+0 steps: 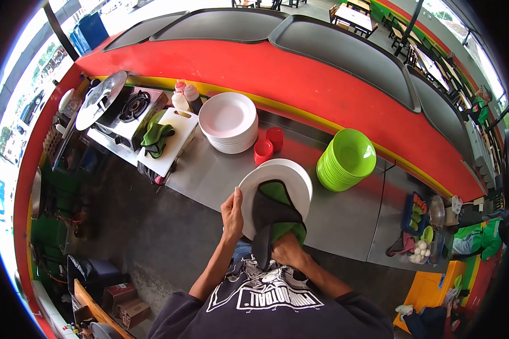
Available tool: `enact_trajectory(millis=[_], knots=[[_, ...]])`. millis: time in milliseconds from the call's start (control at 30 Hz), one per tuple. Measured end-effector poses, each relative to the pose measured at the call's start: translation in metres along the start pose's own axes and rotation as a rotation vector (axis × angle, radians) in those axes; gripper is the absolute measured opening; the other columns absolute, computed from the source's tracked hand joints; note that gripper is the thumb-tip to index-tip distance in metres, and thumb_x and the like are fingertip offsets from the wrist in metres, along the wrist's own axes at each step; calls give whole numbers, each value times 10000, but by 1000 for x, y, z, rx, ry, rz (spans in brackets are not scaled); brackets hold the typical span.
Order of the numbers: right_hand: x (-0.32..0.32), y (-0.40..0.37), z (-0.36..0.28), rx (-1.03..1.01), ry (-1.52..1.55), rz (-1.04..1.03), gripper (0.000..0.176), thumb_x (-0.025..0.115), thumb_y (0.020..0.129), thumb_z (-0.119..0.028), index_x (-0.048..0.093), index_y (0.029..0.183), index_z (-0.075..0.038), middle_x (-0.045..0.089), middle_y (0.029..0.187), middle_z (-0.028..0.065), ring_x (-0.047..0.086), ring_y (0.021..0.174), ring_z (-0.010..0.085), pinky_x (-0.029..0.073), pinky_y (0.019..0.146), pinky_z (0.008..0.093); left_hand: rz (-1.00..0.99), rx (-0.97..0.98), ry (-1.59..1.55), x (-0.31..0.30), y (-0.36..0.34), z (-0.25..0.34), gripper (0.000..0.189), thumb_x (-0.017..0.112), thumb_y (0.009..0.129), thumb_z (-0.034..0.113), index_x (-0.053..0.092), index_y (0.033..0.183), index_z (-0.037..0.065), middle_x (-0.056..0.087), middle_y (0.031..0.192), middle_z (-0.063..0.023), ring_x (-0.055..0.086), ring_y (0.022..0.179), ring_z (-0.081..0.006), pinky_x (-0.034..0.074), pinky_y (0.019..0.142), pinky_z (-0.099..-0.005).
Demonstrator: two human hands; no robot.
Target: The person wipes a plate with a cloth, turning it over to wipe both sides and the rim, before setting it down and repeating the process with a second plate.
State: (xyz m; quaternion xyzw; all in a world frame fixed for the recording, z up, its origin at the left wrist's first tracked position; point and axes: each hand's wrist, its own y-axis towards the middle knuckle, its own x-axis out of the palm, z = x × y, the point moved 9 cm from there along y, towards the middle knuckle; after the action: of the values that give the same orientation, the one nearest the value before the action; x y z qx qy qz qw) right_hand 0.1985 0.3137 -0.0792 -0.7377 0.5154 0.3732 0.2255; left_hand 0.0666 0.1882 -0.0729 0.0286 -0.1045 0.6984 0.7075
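Observation:
My left hand (231, 213) grips the left rim of a white plate (250, 191), thumb on the upper face. The plate is tilted in front of my body, over the counter's front edge. Bunched in my right hand (287, 248) is a black and green cloth (277, 208), spread across the plate's face; the cloth hides most of those fingers. A second white rim (300, 174) shows just behind the held plate. Beyond it stand two red cups (263, 151), with a tall stack of white plates (228, 120) to their left.
Stacked green bowls (348, 158) stand right on the steel counter (339, 217). At left are a white cutting board (175, 135) with a green-black cloth (157, 139), squeeze bottles (186, 97) and a gas stove (134, 107). A red ledge (226, 68) with black trays runs behind.

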Motion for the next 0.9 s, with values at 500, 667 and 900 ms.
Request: enact_trajectory(millis=[500, 667, 900], knots=[[-27, 39, -5, 48, -48, 135, 223, 638, 713, -179, 682, 862, -19, 665, 906, 206, 635, 851, 407, 495, 801, 482, -52, -14, -11, 25, -3, 5, 441, 499, 1034, 372, 657, 887, -13, 420, 712, 99, 317, 660, -29, 250, 550, -219], [-5, 16, -16, -117, 44, 76, 206, 616, 714, -164, 663, 851, -18, 658, 879, 196, 628, 822, 396, 496, 761, 476, 46, 8, -59, -1, 10, 2, 427, 507, 1031, 369, 684, 957, -13, 511, 738, 80, 386, 663, -26, 304, 562, -213], [-25, 11, -10, -30, 21, 103, 263, 594, 721, -149, 653, 937, -12, 649, 934, 203, 606, 876, 405, 482, 802, 485, -18, -46, -101, 17, 7, 10, 430, 505, 1032, 376, 678, 961, -12, 479, 748, 81, 367, 688, -32, 309, 593, -209]])
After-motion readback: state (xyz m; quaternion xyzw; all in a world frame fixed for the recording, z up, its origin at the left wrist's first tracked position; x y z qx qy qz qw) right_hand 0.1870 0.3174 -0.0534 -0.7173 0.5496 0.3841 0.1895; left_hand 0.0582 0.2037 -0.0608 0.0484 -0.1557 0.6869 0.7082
